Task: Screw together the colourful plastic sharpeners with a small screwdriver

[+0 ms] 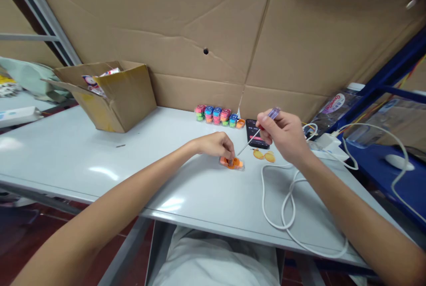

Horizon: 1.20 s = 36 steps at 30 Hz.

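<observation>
My left hand is closed, its fingertips pinching a small orange plastic piece with clear parts that rests on the table. The fingers hide part of it. In my right hand is a screwdriver with a clear purplish handle. Its thin metal shaft slants down to the left, and the tip is just above the orange piece; whether they touch I cannot tell. Right of the piece lies a yellow glasses-shaped piece. Behind my right hand a phone lies face up with its screen lit.
Several small multicoloured plastic blocks stand in a row near the cardboard wall. An open cardboard box with packets inside is at the back left. A looped white cable crosses the right side near a power strip and bottle.
</observation>
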{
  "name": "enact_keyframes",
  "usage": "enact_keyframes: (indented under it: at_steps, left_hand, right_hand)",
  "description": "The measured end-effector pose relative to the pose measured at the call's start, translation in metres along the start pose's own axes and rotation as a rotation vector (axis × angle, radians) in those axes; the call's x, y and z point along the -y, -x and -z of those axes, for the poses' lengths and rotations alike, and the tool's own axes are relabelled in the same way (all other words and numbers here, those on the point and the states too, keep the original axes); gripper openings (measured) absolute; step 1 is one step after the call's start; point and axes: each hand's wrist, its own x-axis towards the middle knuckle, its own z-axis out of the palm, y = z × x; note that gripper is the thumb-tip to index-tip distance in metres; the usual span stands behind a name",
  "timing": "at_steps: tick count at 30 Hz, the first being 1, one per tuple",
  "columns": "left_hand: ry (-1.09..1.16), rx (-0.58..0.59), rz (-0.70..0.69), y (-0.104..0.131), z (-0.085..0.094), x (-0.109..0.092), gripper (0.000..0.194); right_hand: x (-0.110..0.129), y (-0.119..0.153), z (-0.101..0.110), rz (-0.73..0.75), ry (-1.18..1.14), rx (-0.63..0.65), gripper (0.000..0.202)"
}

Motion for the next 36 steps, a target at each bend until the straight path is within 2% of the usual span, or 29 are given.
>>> enact_keyframes:
  at_steps: [2, 9, 21, 36]
  left_hand:
    - [-0.003, 0.004, -0.006, 0.000, 0.000, 0.000, 0.015]
    - [-0.024, 0.018, -0.007, -0.001, 0.000, -0.002, 0.017]
    - [-0.010, 0.036, -0.016, 0.000, -0.001, -0.003, 0.016]
    - [-0.026, 0.013, -0.024, 0.000, -0.001, -0.003, 0.016]
  right_hand:
    - [-0.010, 0.012, -0.007, 0.066, 0.062, -0.079, 0.046]
    - [-0.038, 0.043, -0.025, 0.140, 0.163, -0.122, 0.035]
    - [-0.050, 0.049, -0.034, 0.192, 0.339, -0.042, 0.035]
    - [-0.053, 0.048, -0.035, 0.145, 0.362, 0.032, 0.034]
